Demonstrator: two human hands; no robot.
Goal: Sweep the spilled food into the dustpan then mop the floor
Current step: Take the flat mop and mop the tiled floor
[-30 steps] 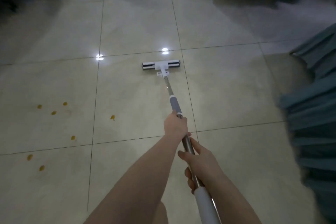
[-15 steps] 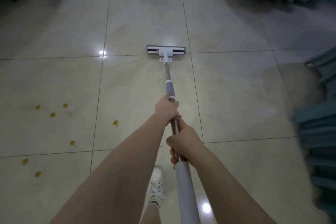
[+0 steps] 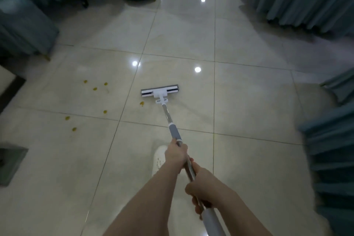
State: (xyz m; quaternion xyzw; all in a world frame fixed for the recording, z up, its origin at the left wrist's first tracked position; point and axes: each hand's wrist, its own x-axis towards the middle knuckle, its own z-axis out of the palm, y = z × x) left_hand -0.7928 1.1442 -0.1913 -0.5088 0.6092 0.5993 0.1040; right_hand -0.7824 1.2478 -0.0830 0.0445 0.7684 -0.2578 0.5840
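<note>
We have both hands on the mop pole [image 3: 168,116]: the left hand [image 3: 175,154] grips it higher up, just below the grey sleeve [image 3: 174,133], fingers wrapped round the metal; the right hand [image 3: 203,184] grips it lower, just above the pale end grip, fingers curled tight round it. The mop head [image 3: 160,92] lies flat on the tiled floor [image 3: 249,105], ahead of us and a little left; one yellow food bit [image 3: 142,103] sits just beside its near left corner, seemingly not touching, and the other crumbs [image 3: 94,88] lie scattered well to the left. No dustpan shows for certain; a dark flat thing [image 3: 11,161] at the left edge may be one, but we cannot tell.

In our judgement the crumbs are unswept, so a stroke across them would likely smear them; better to work straight, overlapping lanes on the bare tiles, with the head flat and the pressure even, the upper hand steering, the lower one driving. We should also mind the white shoe [image 3: 160,159] under the pole and the draped covers [image 3: 333,140] on the right.
</note>
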